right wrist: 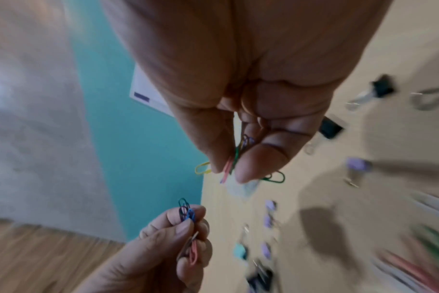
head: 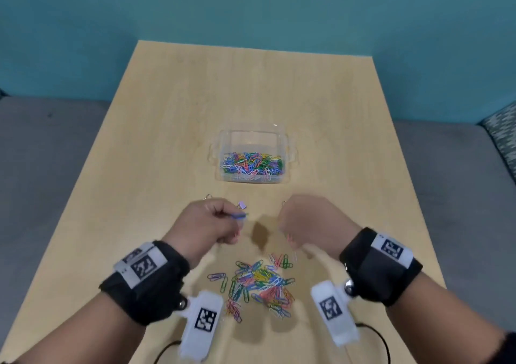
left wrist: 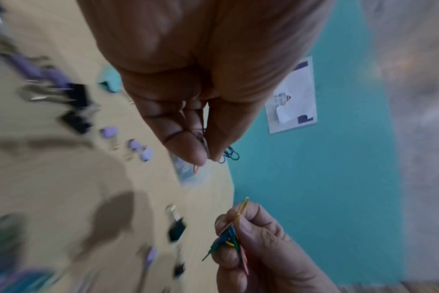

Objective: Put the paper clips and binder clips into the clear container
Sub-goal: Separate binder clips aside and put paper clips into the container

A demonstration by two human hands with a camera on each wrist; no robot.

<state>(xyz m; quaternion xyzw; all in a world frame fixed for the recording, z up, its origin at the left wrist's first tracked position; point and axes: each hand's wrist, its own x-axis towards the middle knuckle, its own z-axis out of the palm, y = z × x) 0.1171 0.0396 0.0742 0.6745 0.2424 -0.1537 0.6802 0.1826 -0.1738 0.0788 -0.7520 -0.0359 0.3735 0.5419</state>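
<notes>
A clear container [head: 217,151] holding several coloured paper clips stands at the table's middle. A loose pile of paper clips [head: 259,282] lies near the front edge between my wrists. My left hand [head: 217,221] hovers above the table in front of the container and pinches a small bunch of paper clips [left wrist: 229,155]. My right hand [head: 304,221] is level with it and pinches its own bunch of paper clips [right wrist: 232,164]. Small lilac binder clips [left wrist: 140,146] and black binder clips [left wrist: 75,119] lie under the hands.
The wooden table [head: 167,140] is bordered by grey floor and a teal wall [head: 251,9]. A white poster [left wrist: 292,99] hangs on that wall. Cables [head: 377,335] run off the table's front edge by my right wrist.
</notes>
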